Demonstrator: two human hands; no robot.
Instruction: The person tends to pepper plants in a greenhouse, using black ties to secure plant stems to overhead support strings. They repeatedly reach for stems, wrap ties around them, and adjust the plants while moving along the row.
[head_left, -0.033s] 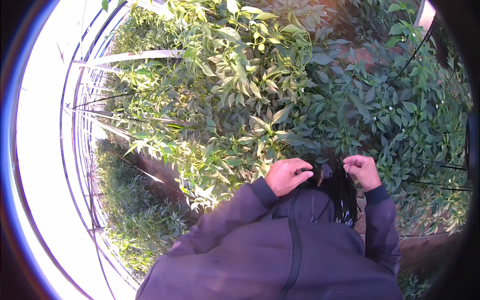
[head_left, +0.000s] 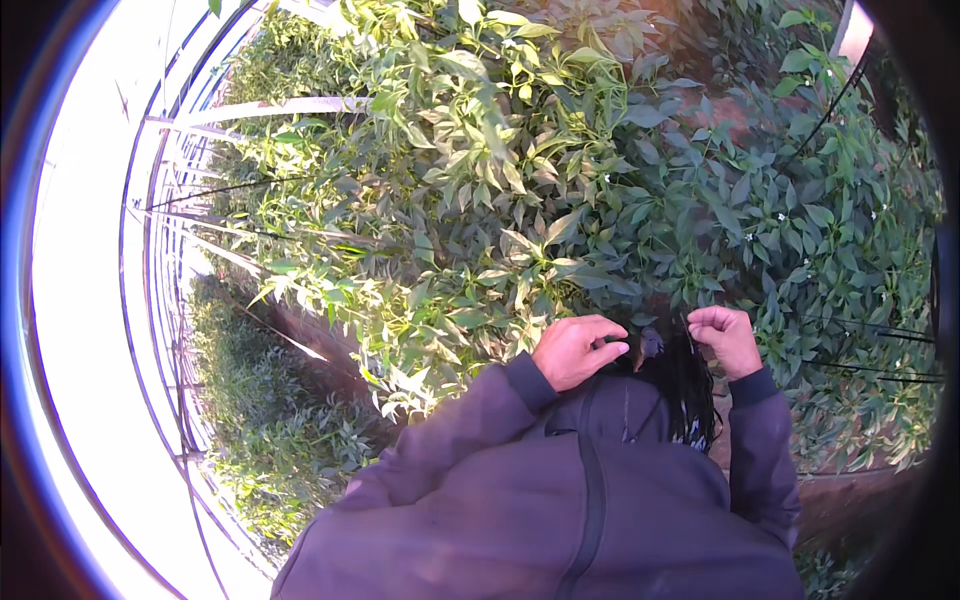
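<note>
My left hand [head_left: 580, 352] is held in front of my waist with bent fingers. Its thumb and forefinger tips come close together around a small dark gap; whatever may be between them blends into the dark background. Across from it, my right hand [head_left: 724, 342] is closed in a pinch, thumb against fingers. Something thin may hang from that pinch, too fine to name. Between and below both hands hangs a bundle of glossy black strands [head_left: 692, 400] at my waist. A small greyish, crumpled piece [head_left: 651, 344] shows between the hands. Leafy green plants [head_left: 560, 270] stand just beyond my fingers.
Dense plants with small white flowers [head_left: 781, 216] spread ahead and to the right. Dark lines [head_left: 900, 333] run through the foliage at right. A pale strap-like band [head_left: 290, 110] crosses the upper left. Bare brown soil [head_left: 320, 345] lies between rows at left.
</note>
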